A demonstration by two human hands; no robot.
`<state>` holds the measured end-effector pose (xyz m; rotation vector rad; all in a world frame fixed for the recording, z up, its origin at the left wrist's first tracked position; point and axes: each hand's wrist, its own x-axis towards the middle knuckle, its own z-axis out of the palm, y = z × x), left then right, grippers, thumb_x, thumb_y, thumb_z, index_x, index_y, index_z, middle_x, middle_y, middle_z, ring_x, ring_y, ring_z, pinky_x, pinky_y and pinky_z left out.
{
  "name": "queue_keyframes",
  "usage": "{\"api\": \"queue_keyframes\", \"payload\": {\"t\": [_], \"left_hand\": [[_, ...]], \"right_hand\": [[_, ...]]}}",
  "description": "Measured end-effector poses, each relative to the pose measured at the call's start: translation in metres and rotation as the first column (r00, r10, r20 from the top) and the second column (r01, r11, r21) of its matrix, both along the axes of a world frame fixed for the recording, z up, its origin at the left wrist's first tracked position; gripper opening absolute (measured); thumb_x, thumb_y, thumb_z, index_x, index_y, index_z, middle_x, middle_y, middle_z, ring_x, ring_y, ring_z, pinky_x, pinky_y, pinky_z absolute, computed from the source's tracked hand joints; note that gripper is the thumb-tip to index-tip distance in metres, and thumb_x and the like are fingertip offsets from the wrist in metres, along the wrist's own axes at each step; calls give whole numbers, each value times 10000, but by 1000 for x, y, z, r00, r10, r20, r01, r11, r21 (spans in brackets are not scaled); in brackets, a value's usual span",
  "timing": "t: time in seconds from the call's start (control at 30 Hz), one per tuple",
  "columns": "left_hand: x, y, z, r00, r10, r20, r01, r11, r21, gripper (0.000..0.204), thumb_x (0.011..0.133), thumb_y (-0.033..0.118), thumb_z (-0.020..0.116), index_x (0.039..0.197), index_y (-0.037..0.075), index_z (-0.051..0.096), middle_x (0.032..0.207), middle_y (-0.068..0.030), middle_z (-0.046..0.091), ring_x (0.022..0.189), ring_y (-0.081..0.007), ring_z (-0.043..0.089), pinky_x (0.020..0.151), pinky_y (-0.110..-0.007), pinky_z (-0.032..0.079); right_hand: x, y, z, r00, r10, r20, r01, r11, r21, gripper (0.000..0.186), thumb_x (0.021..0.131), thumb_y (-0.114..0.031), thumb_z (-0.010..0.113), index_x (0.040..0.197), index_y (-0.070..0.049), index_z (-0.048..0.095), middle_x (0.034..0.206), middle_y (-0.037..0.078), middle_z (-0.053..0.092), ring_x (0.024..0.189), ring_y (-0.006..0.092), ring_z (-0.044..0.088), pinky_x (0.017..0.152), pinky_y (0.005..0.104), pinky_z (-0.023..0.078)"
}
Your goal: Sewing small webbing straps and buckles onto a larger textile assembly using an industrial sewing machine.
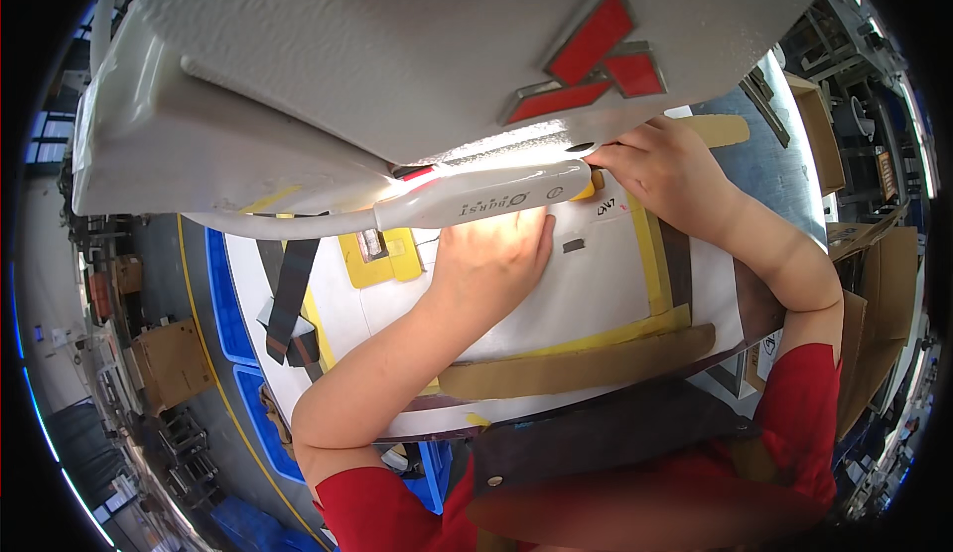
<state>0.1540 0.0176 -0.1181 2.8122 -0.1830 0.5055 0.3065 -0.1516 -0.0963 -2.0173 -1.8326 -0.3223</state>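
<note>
A white sewing machine head (347, 66) with a red emblem fills the upper view, with a white lamp (476, 195) under it. My left hand (491, 259) rests on the white template sheet (606, 284), its fingertips hidden beneath the lamp. My right hand (660, 170) is closed at the lamp's right end, by a small yellow piece (594, 185); what it holds is hidden. Yellow plates (402, 254) lie left of my left hand, and dark straps (293, 294) hang farther left. Yellow tape and a brown strip (576, 358) border the sheet's right and near sides.
Blue bins (260, 418) stand below the table's left side. Cardboard boxes (884, 294) are on the right, and another box (169, 363) is on the floor at left. A metal surface (799, 190) shows beyond my right arm.
</note>
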Motion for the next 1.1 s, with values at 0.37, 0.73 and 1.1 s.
{"api": "queue_keyframes", "payload": {"t": [0.37,0.73,1.1], "left_hand": [[-1,1,4,1000,28,-4,-28,999,37,346,746,159,671,1068,46,610,949,-114,617,844,-276,600,753,-377,467],[1,1,5,997,13,78,-14,1000,14,178,754,156,651,904,63,620,828,-83,605,777,-246,601,671,-369,480],[-51,117,23,774,623,113,-620,782,-59,301,761,220,709,933,0,597,857,-118,613,860,-318,563,769,-398,443]], "right_hand": [[-3,-2,11,998,-29,-58,26,999,-40,173,721,-11,646,891,-26,624,905,59,592,874,229,595,783,362,498],[-19,3,9,998,53,-44,-56,995,-88,281,786,-152,686,1018,-7,620,1120,101,626,1046,244,588,922,362,474],[-21,2,2,995,14,-101,-17,999,-35,203,760,-134,695,903,-15,615,949,131,610,956,306,592,891,385,481]]}}
